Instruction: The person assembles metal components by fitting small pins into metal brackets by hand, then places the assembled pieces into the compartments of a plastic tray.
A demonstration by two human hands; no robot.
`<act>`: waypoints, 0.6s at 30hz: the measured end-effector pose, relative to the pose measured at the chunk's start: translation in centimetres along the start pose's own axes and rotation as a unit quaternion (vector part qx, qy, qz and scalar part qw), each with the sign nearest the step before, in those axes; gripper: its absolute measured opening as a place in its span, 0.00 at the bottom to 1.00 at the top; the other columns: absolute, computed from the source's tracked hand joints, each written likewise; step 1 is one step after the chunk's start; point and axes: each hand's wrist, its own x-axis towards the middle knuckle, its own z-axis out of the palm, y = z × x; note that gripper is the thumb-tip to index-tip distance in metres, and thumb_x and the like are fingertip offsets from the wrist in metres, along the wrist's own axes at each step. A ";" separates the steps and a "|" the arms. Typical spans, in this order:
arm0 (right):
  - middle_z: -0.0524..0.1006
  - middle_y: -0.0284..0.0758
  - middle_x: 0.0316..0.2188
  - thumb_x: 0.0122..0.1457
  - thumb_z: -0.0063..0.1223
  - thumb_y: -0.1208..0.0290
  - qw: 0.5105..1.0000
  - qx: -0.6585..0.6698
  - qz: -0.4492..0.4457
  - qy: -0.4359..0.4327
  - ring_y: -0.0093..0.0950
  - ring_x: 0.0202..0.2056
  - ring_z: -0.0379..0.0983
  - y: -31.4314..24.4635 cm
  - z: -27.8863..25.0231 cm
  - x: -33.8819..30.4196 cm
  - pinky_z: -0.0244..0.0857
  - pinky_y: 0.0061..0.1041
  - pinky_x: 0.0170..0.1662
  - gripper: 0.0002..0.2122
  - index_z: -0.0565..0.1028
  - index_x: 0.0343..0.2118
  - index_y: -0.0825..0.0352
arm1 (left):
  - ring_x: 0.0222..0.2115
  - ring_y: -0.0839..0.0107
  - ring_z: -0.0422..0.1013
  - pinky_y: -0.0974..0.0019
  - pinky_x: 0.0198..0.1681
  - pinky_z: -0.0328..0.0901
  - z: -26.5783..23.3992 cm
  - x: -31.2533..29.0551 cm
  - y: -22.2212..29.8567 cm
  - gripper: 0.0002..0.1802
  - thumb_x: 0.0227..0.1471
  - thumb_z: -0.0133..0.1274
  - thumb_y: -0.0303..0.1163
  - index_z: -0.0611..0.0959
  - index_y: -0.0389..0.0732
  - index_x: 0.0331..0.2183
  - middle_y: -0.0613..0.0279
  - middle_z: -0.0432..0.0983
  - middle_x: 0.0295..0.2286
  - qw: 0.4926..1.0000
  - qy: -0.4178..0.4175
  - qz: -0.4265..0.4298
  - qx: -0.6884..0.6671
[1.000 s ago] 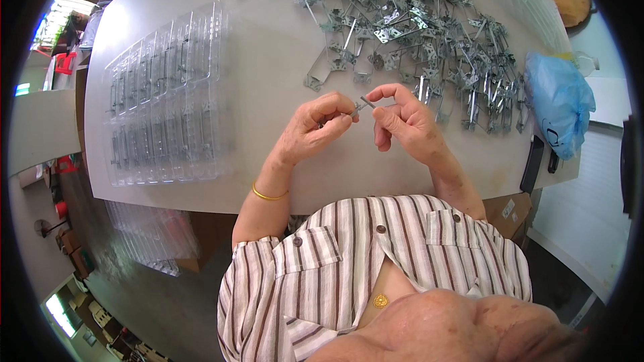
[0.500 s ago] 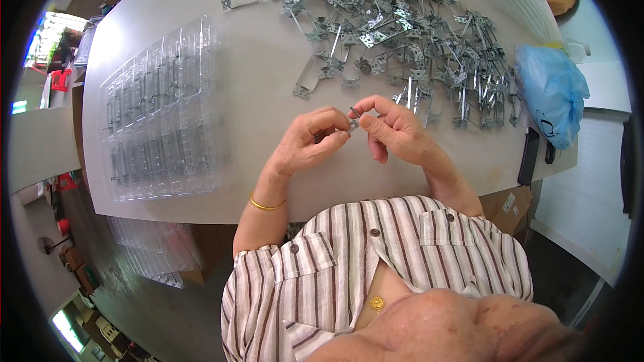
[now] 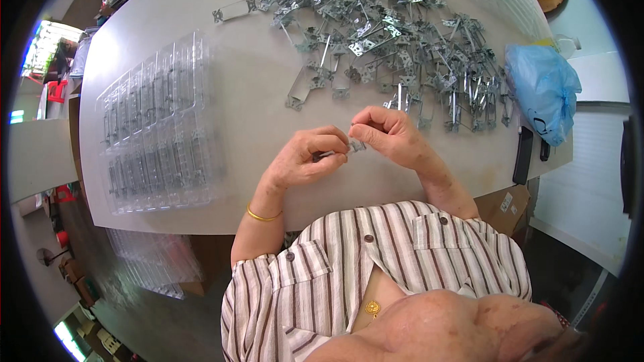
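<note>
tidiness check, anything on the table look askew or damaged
The metal brackets lie in a tangled heap, unlike the neat rows in the clear tray. No damage stands out; the held metal piece is mostly hidden.

From here I have a tray [image 3: 154, 133] on the left of the table [image 3: 255, 80], a heap [image 3: 419, 60] across its far middle and right, and a bag [image 3: 545, 90] right of that, a slab [image 3: 522, 154] before it; in front of the heap, my left hand [image 3: 305, 155] has a part [image 3: 357, 146] in it, my right hand [image 3: 392, 139] just beside; a stack [image 3: 151, 258] lies below the table's left, a carton [image 3: 503, 208] below its right
</note>
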 end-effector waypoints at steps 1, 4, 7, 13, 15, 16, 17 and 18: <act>0.72 0.19 0.24 0.65 0.55 0.71 1.000 -0.001 -0.009 0.026 0.07 0.25 0.61 0.2 0.0 0.1 0.53 0.12 0.25 0.04 0.78 0.37 0.64 | 0.31 0.69 0.73 0.65 0.34 0.66 0.1 0.0 0.3 0.06 0.48 0.56 0.26 0.82 0.33 0.28 0.57 0.79 0.33 0.999 -0.032 -0.019 0.003; 0.73 0.21 0.25 0.65 0.55 0.71 0.997 0.005 -0.022 0.076 0.08 0.25 0.62 0.1 -0.4 0.2 0.55 0.12 0.25 0.04 0.78 0.37 0.64 | 0.30 0.70 0.73 0.66 0.34 0.66 0.5 0.1 0.4 0.06 0.49 0.56 0.27 0.82 0.33 0.28 0.57 0.79 0.33 0.997 -0.062 -0.043 0.003; 0.75 0.24 0.25 0.66 0.54 0.69 0.991 0.042 -0.048 0.119 0.09 0.22 0.64 0.0 -0.5 0.0 0.56 0.13 0.23 0.05 0.77 0.39 0.64 | 0.30 0.71 0.72 0.66 0.33 0.65 0.3 0.3 0.6 0.07 0.50 0.56 0.28 0.82 0.33 0.28 0.57 0.79 0.33 0.997 -0.051 -0.056 -0.024; 0.75 0.27 0.22 0.67 0.52 0.63 0.993 0.034 -0.057 0.100 0.12 0.17 0.64 0.2 -0.4 0.0 0.56 0.13 0.19 0.09 0.75 0.43 0.63 | 0.24 0.79 0.68 0.73 0.26 0.61 0.1 -0.1 -0.1 0.09 0.54 0.55 0.30 0.82 0.34 0.27 0.60 0.79 0.34 0.979 0.006 -0.109 -0.171; 0.74 0.26 0.21 0.67 0.52 0.62 0.992 0.014 -0.055 0.111 0.12 0.17 0.63 0.3 -0.1 0.2 0.56 0.13 0.19 0.10 0.75 0.43 0.64 | 0.22 0.82 0.66 0.75 0.25 0.60 0.3 -0.2 0.0 0.10 0.55 0.54 0.30 0.82 0.34 0.26 0.59 0.79 0.34 0.980 0.008 -0.102 -0.169; 0.73 0.26 0.20 0.67 0.52 0.62 0.990 0.037 -0.065 0.118 0.12 0.17 0.62 0.5 0.1 0.3 0.55 0.13 0.19 0.10 0.75 0.42 0.63 | 0.22 0.82 0.66 0.75 0.25 0.60 0.2 -0.3 -0.1 0.10 0.55 0.54 0.30 0.82 0.34 0.26 0.59 0.79 0.34 0.980 0.003 -0.102 -0.174; 0.71 0.25 0.19 0.67 0.52 0.62 0.987 0.059 -0.075 0.126 0.11 0.17 0.61 0.6 0.2 0.5 0.54 0.13 0.19 0.10 0.75 0.42 0.63 | 0.22 0.81 0.65 0.75 0.25 0.60 -0.1 -0.4 -0.1 0.10 0.56 0.53 0.29 0.82 0.33 0.27 0.57 0.79 0.35 0.979 0.014 -0.098 -0.179; 0.71 0.25 0.19 0.67 0.52 0.62 0.987 0.057 -0.074 0.134 0.11 0.17 0.61 0.5 0.1 0.5 0.54 0.13 0.19 0.10 0.75 0.42 0.63 | 0.21 0.80 0.65 0.75 0.25 0.60 -0.2 -0.4 -0.2 0.10 0.57 0.52 0.29 0.82 0.33 0.28 0.54 0.79 0.35 0.978 0.021 -0.093 -0.184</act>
